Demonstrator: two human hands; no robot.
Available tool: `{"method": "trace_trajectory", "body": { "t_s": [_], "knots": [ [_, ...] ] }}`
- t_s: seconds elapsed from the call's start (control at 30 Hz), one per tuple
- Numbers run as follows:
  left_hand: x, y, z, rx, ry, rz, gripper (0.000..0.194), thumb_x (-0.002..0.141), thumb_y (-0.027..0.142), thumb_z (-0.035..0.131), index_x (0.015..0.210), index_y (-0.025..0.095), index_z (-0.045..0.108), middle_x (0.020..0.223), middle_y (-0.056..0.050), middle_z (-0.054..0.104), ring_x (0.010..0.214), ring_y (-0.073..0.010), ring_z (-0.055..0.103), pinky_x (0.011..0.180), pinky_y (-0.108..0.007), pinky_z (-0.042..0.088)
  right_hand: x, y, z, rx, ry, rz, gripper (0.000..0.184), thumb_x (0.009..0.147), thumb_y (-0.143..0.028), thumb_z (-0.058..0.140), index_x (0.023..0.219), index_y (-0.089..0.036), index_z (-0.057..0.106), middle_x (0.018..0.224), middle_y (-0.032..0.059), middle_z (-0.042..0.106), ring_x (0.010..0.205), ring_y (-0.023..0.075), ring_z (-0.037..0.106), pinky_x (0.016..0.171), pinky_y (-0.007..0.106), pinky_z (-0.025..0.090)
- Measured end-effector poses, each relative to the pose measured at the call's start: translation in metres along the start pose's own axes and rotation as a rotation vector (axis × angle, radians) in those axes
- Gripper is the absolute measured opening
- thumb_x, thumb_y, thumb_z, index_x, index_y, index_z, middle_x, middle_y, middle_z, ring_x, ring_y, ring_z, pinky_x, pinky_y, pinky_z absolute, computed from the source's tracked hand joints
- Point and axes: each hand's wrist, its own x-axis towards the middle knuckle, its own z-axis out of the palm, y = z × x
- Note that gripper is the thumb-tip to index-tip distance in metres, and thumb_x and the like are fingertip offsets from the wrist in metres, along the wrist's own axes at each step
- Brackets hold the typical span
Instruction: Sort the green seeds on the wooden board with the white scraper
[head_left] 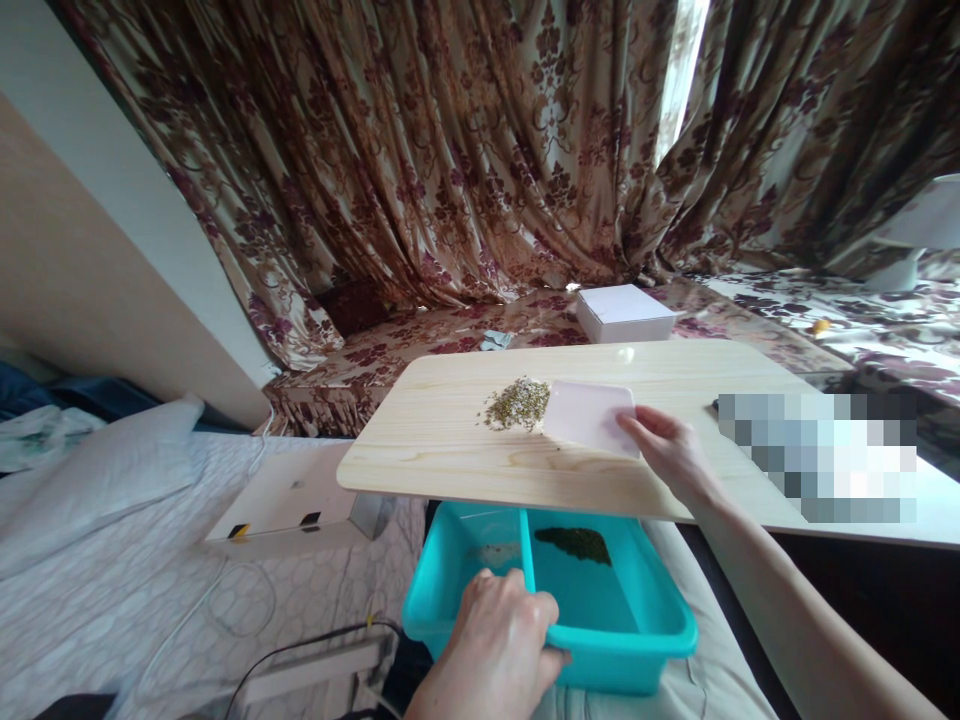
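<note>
My right hand (664,445) pinches the right edge of a thin, pale, translucent plastic sheet (585,412) above the wooden tabletop. The sheet's left edge meets a loose pile of small greenish and whitish grains (519,402). Below the table's front edge is a turquoise bin (667,625) split by a divider. My left hand (499,635) is closed on the bin's near rim around the divider. Dark green grains (577,545) lie in the bin's right compartment. A few pale bits (499,552) show in the left compartment, which my left hand partly hides.
The light wooden table (420,440) has rounded corners. A blurred-out object (817,455) lies on its right side. Behind stands a white box (626,312), before patterned curtains (420,150). At left, a white carton (292,500), a pillow (105,460) and cables rest on the bed.
</note>
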Motion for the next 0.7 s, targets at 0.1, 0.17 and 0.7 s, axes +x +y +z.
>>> {"method": "trace_trajectory", "body": {
  "t_s": [0.1, 0.17, 0.7],
  "knots": [
    [0.0000, 0.0006, -0.0005, 0.006, 0.002, -0.003, 0.018, 0.083, 0.032, 0.056, 0.087, 0.019, 0.067, 0.099, -0.007, 0.062, 0.100, -0.0270, 0.053, 0.090, -0.038, 0.038, -0.0011, -0.0014, -0.0008, -0.007, 0.008, -0.001, 0.025, 0.069, -0.041, 0.064, 0.080, -0.020, 0.070, 0.075, 0.0031, 0.073, 0.067, 0.0181, 0.066, 0.056, 0.024, 0.050],
    [0.0001, 0.0008, -0.0008, 0.007, 0.005, -0.005, 0.018, 0.083, 0.032, 0.056, 0.087, 0.019, 0.067, 0.098, -0.007, 0.062, 0.100, -0.0267, 0.054, 0.090, -0.037, 0.038, -0.0003, -0.0021, -0.0016, -0.009, 0.040, -0.010, 0.023, 0.069, -0.040, 0.064, 0.080, -0.020, 0.071, 0.075, 0.0029, 0.073, 0.067, 0.0180, 0.066, 0.055, 0.024, 0.050],
    [-0.0003, 0.0009, -0.0033, -0.002, -0.008, -0.008, 0.018, 0.083, 0.032, 0.058, 0.089, 0.019, 0.068, 0.100, -0.008, 0.063, 0.101, -0.0272, 0.055, 0.093, -0.039, 0.039, 0.0053, -0.0010, 0.0008, -0.006, 0.037, -0.008, 0.026, 0.070, -0.042, 0.062, 0.082, -0.021, 0.069, 0.079, 0.0037, 0.074, 0.069, 0.0186, 0.066, 0.057, 0.026, 0.051]
  ]
}}
